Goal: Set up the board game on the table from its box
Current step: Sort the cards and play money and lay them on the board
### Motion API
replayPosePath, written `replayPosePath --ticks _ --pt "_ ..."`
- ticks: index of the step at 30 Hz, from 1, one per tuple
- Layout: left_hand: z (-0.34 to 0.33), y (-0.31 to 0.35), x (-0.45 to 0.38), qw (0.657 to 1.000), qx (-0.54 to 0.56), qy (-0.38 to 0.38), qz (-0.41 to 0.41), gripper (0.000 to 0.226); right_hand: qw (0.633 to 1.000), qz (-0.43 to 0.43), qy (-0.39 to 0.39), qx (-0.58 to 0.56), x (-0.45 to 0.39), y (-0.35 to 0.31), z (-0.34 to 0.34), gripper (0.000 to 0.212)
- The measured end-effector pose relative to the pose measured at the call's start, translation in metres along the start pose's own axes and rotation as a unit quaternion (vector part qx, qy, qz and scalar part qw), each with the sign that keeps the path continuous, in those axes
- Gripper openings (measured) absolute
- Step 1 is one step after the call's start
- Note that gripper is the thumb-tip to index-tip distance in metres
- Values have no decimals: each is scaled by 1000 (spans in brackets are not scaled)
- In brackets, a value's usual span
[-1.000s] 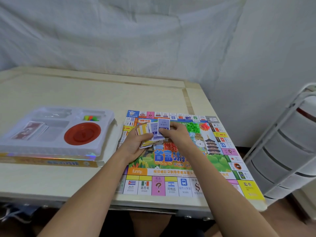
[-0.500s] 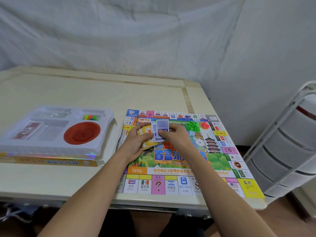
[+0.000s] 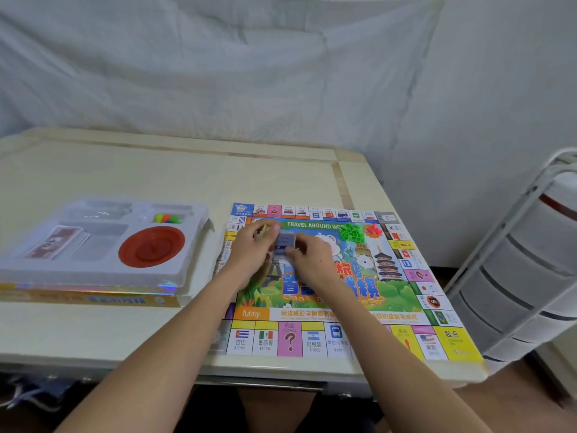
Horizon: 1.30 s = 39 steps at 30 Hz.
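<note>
Both hands meet over the game board (image 3: 312,295), upper-left part. Left hand (image 3: 249,254) has fingers curled round a stack of cards (image 3: 284,243); right hand (image 3: 312,264) pinches the top card w/ thumb & fingertips. Cards blurred, faces unreadable. Just right of the hands on the board: green pieces (image 3: 352,232), red pieces (image 3: 373,230). Board's right & near edges sit close to the table (image 3: 156,176) edge. Left of the board, apart from it: plastic tray (image 3: 193,245) w/ red dish (image 3: 152,246), resting on the box (image 3: 93,296). Bare tabletop beyond the board.
</note>
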State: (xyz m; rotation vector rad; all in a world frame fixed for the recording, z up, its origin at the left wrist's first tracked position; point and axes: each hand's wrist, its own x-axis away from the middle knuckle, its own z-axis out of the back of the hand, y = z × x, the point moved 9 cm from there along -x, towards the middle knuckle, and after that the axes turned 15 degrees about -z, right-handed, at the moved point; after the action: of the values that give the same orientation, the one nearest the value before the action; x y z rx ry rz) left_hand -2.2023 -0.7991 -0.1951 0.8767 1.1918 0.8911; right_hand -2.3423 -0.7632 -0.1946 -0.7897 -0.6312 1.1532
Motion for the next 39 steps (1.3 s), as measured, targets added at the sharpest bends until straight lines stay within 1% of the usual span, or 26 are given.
replayPosePath --ticks 2,7,10,13,15,17,19,20,21,22,24,25,27,28,30,32,35,37,39 --pt "0 -4 2 1000 -17 5 -8 15 999 -1 4 33 -1 3 -3 11" --pt "-1 -1 1 999 -39 6 -19 12 997 27 35 69 -2 0 3 26" --pt "2 -1 0 997 -69 9 -41 13 998 19 44 42 -2 3 6 26" --pt "0 -1 -1 996 -72 8 -56 10 998 0 63 -26 -3 8 13 14" --pt "2 -1 -2 996 -69 24 -50 12 996 -10 70 -56 -4 7 18 8" --pt "7 -1 -8 997 -57 43 -34 12 996 -18 58 -70 -7 1 21 5" --pt "14 -1 -17 997 -55 52 -19 13 996 -28 28 -80 -16 -7 20 4" --pt "20 -4 -23 996 -50 68 -6 13 996 -33 10 -85 -23 -11 18 5" --pt "29 -7 -27 994 -33 100 12 14 995 -44 -7 -95 -30 -12 16 5" --pt "38 -11 -30 988 -1 148 33 15 992 -61 -19 -107 -39 -13 14 4" --pt "50 -22 -30 965 80 239 72 18 984 -103 -38 -140 -58 -12 10 6" --pt "53 -29 -30 952 117 269 86 18 980 -126 -46 -146 -69 -12 5 6" --pt "53 -41 -29 935 166 297 105 17 978 -154 -57 -125 -85 -13 -6 12" --pt "53 -47 -29 930 172 305 109 18 980 -162 -61 -102 -93 -14 -13 15" --pt "54 -55 -28 929 165 311 112 18 982 -173 -60 -45 -106 -16 -28 11" --pt "53 -54 -26 928 173 313 100 18 985 -165 -44 20 -117 -20 -38 12" --pt "52 -55 -23 927 174 317 97 18 983 -126 -26 133 -122 -33 -48 16" --pt "52 -57 -24 928 178 313 97 16 977 -110 -13 182 -122 -37 -51 18" --pt "51 -59 -25 931 182 302 99 14 974 -102 -3 204 -121 -37 -56 20"
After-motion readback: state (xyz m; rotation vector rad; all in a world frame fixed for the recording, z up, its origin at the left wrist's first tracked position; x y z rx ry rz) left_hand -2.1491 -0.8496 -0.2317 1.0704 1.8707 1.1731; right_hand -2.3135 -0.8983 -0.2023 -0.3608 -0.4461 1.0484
